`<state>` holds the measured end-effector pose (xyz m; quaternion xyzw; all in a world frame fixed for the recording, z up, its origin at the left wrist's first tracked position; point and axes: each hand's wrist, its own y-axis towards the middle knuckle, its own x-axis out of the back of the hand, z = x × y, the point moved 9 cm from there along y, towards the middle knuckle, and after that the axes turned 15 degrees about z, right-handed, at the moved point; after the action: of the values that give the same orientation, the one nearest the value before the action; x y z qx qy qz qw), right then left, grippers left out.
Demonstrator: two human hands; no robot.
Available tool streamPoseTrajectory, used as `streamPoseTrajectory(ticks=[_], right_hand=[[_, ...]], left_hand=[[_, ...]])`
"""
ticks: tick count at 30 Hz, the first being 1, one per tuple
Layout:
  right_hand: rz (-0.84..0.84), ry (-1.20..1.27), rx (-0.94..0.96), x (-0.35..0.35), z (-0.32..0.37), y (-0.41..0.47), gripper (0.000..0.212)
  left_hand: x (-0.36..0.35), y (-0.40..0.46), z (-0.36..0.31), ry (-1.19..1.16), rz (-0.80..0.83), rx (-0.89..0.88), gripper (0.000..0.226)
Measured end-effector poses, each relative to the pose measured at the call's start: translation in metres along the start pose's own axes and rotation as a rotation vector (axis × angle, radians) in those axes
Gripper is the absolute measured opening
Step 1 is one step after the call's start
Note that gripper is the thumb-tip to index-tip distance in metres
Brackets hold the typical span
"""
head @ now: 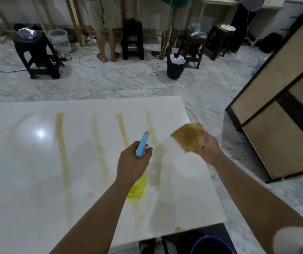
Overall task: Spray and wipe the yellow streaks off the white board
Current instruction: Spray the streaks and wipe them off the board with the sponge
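Forearms: both reach in from the bottom edge, out over the board.
Left hand [132, 162]: wrapped round the neck of the bottle [142, 143], held above the board, not set down.
Bottle: blue spray head with a pink tip pointing away from the person, clear yellow body below the wrist.
Right hand [209, 147]: gripping a bunched cloth [189, 137], raised over the board's far right edge; cloth is blurred.
Cloth: yellow-brown, looks already stained.
Board [28, 180]: white, glossy, lying flat, fills the lower left and centre; a lamp glare shows on it.
Streaks [62, 153]: several long yellow lines running away from the person, side by side; the rightmost one under the nozzle looks paler and smeared; small yellow blobs near the close edge.
Step, my read: spraying the right-hand streaks, wipe to follow; most streaks not yet cleaned.
Doing it well: aim the nozzle along one streak, wet its whole length, then drag the cloth down it in one direction, turning to a cleaner face so stain isn't spread.
Floor [110, 85]: grey marble, cables across it.
Cabinet [275, 125]: wood with black frame, well right of the board.
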<state>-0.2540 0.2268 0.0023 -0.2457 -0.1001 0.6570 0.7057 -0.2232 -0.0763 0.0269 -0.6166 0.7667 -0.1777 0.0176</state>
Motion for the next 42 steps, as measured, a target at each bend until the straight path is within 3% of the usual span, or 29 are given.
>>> streamPoseTrajectory(ticks=[4,7,10,13,15,20,26,38,42], right_hand=[[0.085,-0.114,0.088,-0.039,0.084,0.123,0.022],[0.198,-0.260,0.148,-0.059,0.100,0.232,0.049],[0.088,-0.713,0.133,-0.082,0.086,0.300,0.058],[0.298,-1.319,0.069,-0.131,0.022,0.344,0.052],[0.366,-1.555,0.061,-0.144,-0.019,0.345,0.052],[0.351,-1.659,0.196,-0.139,-0.066,0.290,0.058],[0.363,-1.686,0.173,-0.128,-0.102,0.224,0.078],[0.374,-1.565,0.166,-0.105,-0.208,0.010,0.076],[0.385,-1.548,0.129,-0.096,-0.250,-0.076,0.060]], left_hand=[[0.005,0.063,0.000,-0.015,-0.020,0.000,0.007],[0.013,0.102,0.003,-0.072,-0.050,-0.010,0.006],[0.026,0.136,0.013,-0.092,-0.098,-0.010,0.004],[0.035,0.156,0.028,-0.102,-0.119,-0.021,0.006],[0.041,0.161,0.033,-0.090,-0.134,-0.038,0.009],[0.039,0.149,0.040,-0.048,-0.123,-0.058,0.020],[0.024,0.103,0.050,-0.065,-0.082,-0.014,0.022],[0.000,-0.073,0.088,0.002,-0.007,0.020,0.006],[0.001,-0.136,0.095,0.059,0.038,0.024,0.010]])
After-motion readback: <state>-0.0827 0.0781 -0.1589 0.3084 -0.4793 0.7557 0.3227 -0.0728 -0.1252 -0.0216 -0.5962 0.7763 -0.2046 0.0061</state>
